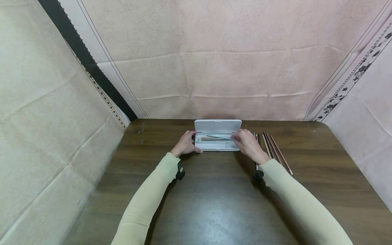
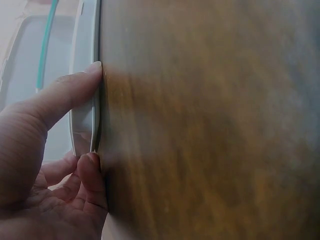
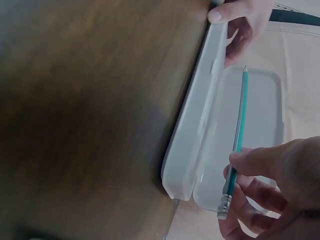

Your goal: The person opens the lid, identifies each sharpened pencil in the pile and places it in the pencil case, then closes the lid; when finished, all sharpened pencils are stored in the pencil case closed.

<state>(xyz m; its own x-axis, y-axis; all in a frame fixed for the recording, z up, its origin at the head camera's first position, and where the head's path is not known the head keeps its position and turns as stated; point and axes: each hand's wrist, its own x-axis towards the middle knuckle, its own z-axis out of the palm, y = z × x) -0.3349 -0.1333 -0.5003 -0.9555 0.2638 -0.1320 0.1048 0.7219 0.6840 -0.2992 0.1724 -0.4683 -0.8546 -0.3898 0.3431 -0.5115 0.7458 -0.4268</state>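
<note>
A white pencil case (image 1: 211,148) lies open on the table, its lid (image 1: 218,126) tipped back at the far side. Several pencils (image 1: 206,139) lie lengthwise inside it. My left hand (image 1: 186,143) holds the case's left end, thumb on the front wall and fingers around the corner, as the left wrist view shows. Over the case's right part, my right hand (image 1: 248,144) pinches a green pencil (image 3: 243,107) between thumb and fingers near its eraser end. The pencil's sharp tip points left, towards the left hand. In the head view the right fingertips are partly hidden.
Several more pencils (image 1: 277,153) lie on the wooden table (image 1: 208,197) to the right of the case, partly behind the right wrist and sleeve. Patterned cloth (image 1: 214,75) hangs behind the table and along both sides.
</note>
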